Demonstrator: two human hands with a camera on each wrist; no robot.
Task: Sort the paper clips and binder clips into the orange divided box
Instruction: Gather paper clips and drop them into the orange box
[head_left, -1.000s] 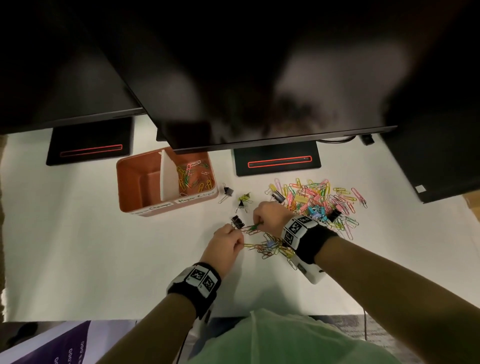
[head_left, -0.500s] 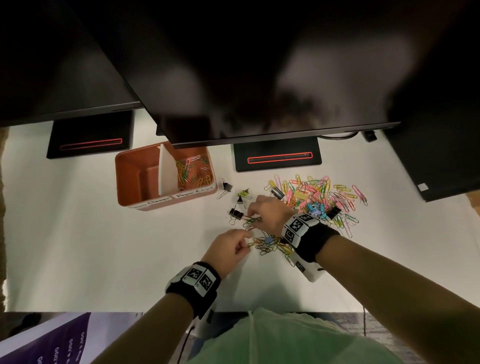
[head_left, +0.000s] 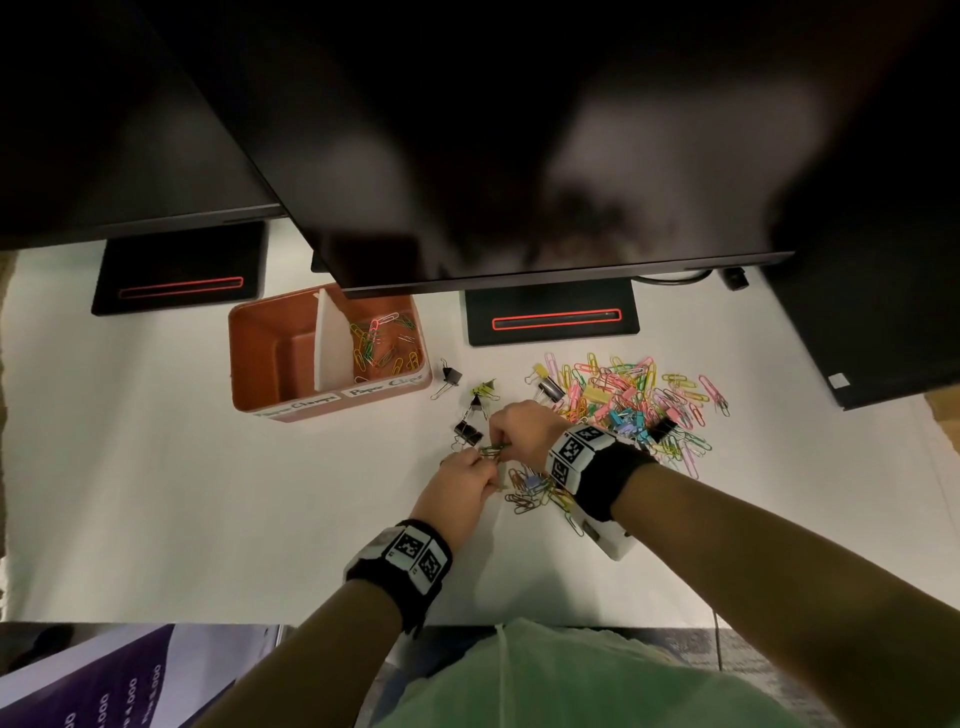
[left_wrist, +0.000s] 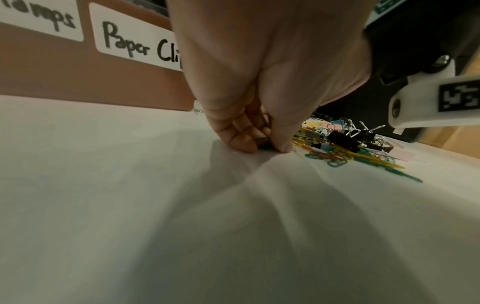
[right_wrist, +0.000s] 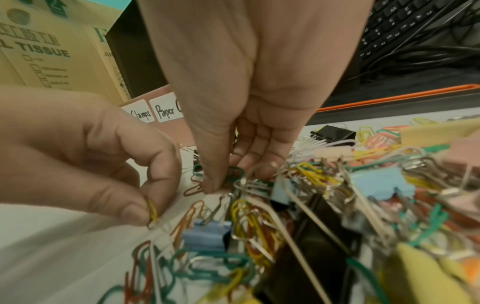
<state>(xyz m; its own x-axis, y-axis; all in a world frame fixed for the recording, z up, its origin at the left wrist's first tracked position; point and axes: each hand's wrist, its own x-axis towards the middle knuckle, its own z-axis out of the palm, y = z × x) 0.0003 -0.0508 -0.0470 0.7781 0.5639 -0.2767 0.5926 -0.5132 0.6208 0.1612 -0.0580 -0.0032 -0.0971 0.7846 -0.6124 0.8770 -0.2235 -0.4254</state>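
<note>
The orange divided box (head_left: 260, 364) stands at the back left. Its right compartment holds several paper clips (head_left: 382, 345); the left one looks bare. A big pile of coloured paper clips and binder clips (head_left: 628, 400) lies right of my hands, and a smaller pile (head_left: 532, 491) lies under my right wrist. My left hand (head_left: 488, 470) pinches a yellow paper clip (right_wrist: 152, 211) and a green one (left_wrist: 262, 142) low over the table. My right hand (right_wrist: 228, 181) pinches green paper clips (right_wrist: 235, 172) at the small pile's edge. Both hands almost touch.
Black binder clips (head_left: 451, 375) (head_left: 467, 432) and a yellow-green one (head_left: 483, 388) lie loose between the box and my hands. Monitors overhang the back of the white table (head_left: 156, 493), on two black stands (head_left: 550, 317). A keyboard (right_wrist: 415, 26) sits behind.
My left hand dipped toward the small pile and came back up close to the right hand. The right hand has stayed by the black binder clip, shifting only slightly left.
</note>
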